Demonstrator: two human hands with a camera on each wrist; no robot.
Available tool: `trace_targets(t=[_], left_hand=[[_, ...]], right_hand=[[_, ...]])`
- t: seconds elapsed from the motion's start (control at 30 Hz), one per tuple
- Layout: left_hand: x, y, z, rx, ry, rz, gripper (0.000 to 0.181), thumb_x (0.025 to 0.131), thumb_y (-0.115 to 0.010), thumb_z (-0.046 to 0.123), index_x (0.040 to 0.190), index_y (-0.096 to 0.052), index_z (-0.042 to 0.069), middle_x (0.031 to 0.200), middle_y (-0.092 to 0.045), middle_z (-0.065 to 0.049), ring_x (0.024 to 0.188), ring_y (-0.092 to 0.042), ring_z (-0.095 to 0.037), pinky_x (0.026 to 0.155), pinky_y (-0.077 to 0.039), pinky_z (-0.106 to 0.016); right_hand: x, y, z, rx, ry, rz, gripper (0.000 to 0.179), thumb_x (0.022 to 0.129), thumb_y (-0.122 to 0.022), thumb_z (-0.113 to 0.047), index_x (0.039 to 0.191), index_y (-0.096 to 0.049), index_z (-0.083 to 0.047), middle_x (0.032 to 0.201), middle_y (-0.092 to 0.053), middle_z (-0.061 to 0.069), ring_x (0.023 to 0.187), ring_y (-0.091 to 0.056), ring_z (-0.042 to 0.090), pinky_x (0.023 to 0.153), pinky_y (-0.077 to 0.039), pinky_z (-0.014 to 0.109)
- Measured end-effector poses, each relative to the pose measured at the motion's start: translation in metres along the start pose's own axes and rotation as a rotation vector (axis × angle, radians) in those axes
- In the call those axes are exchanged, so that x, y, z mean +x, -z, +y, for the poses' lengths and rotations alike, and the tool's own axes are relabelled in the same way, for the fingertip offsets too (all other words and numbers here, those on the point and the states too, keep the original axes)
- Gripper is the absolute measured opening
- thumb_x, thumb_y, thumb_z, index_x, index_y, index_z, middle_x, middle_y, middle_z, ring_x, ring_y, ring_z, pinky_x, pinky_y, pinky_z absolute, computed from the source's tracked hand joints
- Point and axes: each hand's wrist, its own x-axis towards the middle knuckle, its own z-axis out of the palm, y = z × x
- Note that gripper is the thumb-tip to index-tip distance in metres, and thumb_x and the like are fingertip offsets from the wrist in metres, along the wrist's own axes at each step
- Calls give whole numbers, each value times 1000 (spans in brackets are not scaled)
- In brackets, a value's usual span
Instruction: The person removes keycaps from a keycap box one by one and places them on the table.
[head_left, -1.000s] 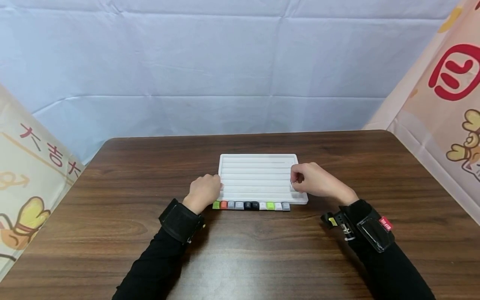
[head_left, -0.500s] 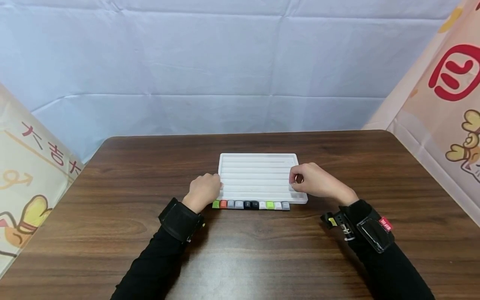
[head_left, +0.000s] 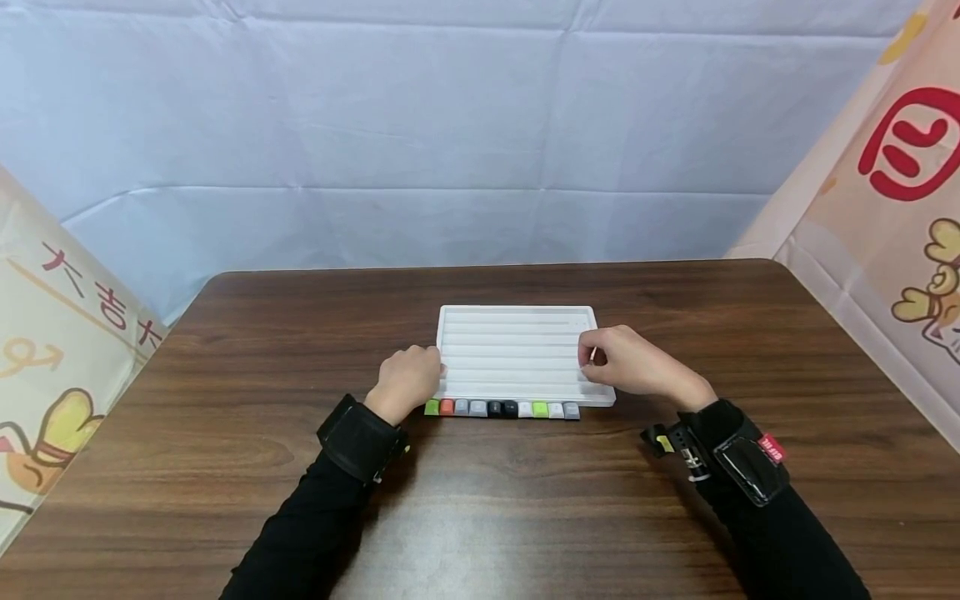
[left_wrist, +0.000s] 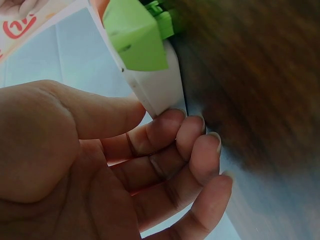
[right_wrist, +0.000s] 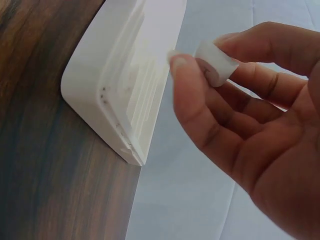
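Observation:
A white ridged tray (head_left: 517, 350) lies on the brown table, with a row of small coloured keycaps (head_left: 502, 409) along its near edge. My left hand (head_left: 407, 379) grips the tray's left side. In the left wrist view, its thumb (left_wrist: 115, 117) and curled fingers (left_wrist: 200, 155) meet the white edge beside a green keycap (left_wrist: 135, 40). Over the tray's right side, my right hand (head_left: 633, 360) pinches a small white keycap (right_wrist: 215, 64) between thumb and fingers. That keycap is hidden in the head view.
The wooden table (head_left: 525, 517) extends around the tray. A pale cloth (head_left: 420, 150) hangs behind its far edge. Printed cloths stand at the left (head_left: 67, 375) and right (head_left: 885, 250). Both wrists carry black straps (head_left: 363, 442).
My right hand has shifted very slightly left over the tray. My left hand keeps its grip on the tray's side, and the row of keycaps looks the same.

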Motion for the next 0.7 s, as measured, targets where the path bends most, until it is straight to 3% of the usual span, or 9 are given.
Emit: trace_targets(t=[0.37, 0.7], left_hand=[[2, -1, 0, -10, 9, -11, 27, 97, -48, 21, 104, -61, -2, 73, -56, -10, 60, -52, -21, 53, -40, -33], [3, -3, -1, -13, 0, 0, 27, 96, -48, 20, 103, -61, -3, 74, -57, -11, 60, -52, -21, 52, -40, -33]], right_hand=[[0, -1, -3, 18, -11, -39, 14, 77, -53, 9, 81, -58, -4, 74, -55, -1, 65, -46, 14, 60, -37, 30], [-1, -2, -3, 26, 16, -15, 17, 81, -58, 5, 74, -58, -11, 72, -55, -4, 67, -50, 13, 62, -40, 31]])
